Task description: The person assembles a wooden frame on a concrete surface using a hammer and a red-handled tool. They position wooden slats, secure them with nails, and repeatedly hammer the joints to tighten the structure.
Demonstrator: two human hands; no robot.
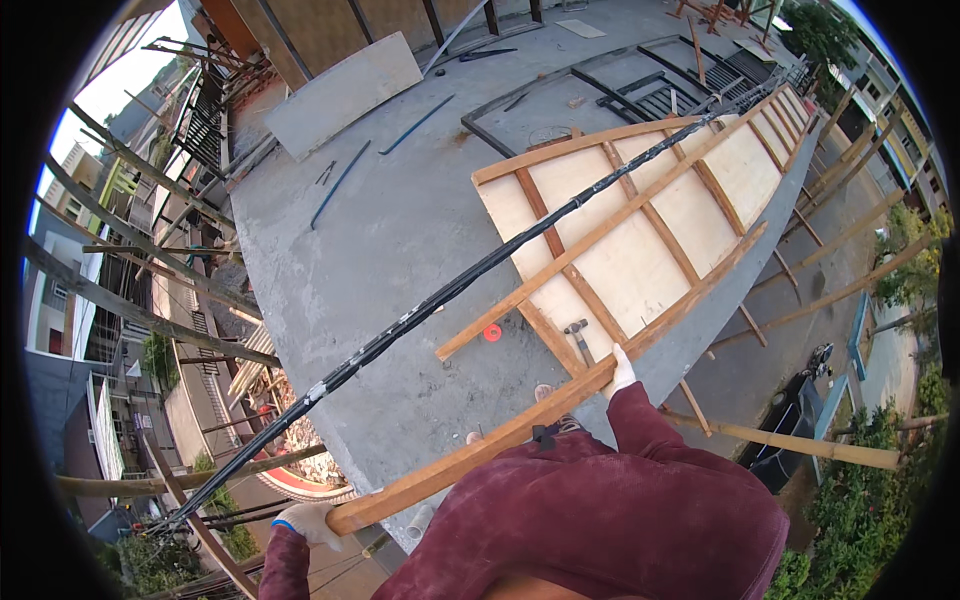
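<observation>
A long wooden beam (470, 448) runs diagonally in front of me, along the near edge of a framed plywood panel (640, 270). My left hand (312, 524), in a white glove with a blue cuff, is closed on the beam's near-left end. Further along, my right hand (622, 370), also white-gloved, grips the beam beside the panel's near corner; its fingers are partly hidden. A hammer (577, 335) lies on the panel close to that hand. Wooden battens (600, 250) cross the pale sheet, one long batten sticking out past its left end.
A black cable bundle (440, 295) stretches diagonally across the view, above the concrete slab (330, 280). On the slab lie a red ring-shaped roll (492, 332), blue bars (340, 185), a pale board (345, 95) and dark metal frames (560, 95). Bamboo scaffolding (800, 445) stands beyond the slab edges, with a drop below.
</observation>
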